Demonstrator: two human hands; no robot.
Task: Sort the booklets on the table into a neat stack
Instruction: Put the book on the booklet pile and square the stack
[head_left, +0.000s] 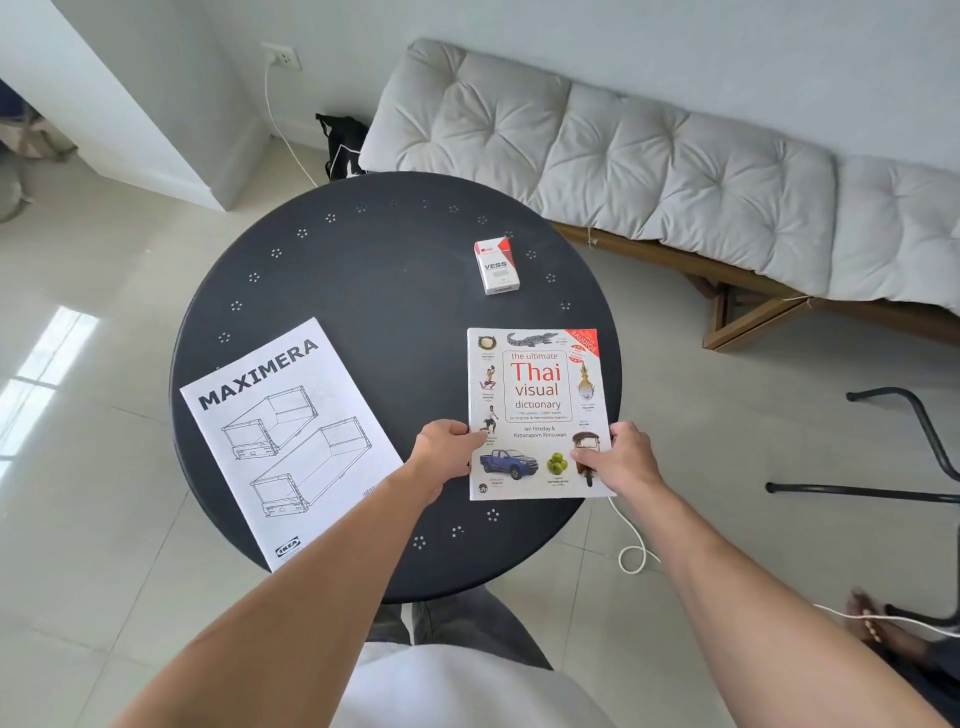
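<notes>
Both hands grasp the Thai visual dictionary (537, 410) by its near half, on the right side of the round dark bench (363, 291). The left hand (447, 452) pinches the book's left edge, thumb lying over the cover near the small figure pictures, the other fingers (462, 429) curled around that edge. The right hand (618, 460) grips the lower right corner, thumb pressed on the cover beside the tuk-tuk picture, and its remaining fingers are hidden beneath the book. The dictionary sits face up with its title readable from the person's side, its right edge reaching close to the bench rim; whether it rests flat on the surface or is raised slightly cannot be told from this angle. Well apart on the left side lies the MAXIMERA booklet (288, 441), a white assembly manual with line drawings of drawers, face up and turned at an angle, its near corner overhanging the bench edge. A red and white VESS pack (497, 266) lies farther back, beyond the dictionary and not touching it. Behind the bench a cushioned seat (649, 171) with pale tufted padding runs along the wall, and a white cable (631, 540) loops on the tiled floor to the right.
</notes>
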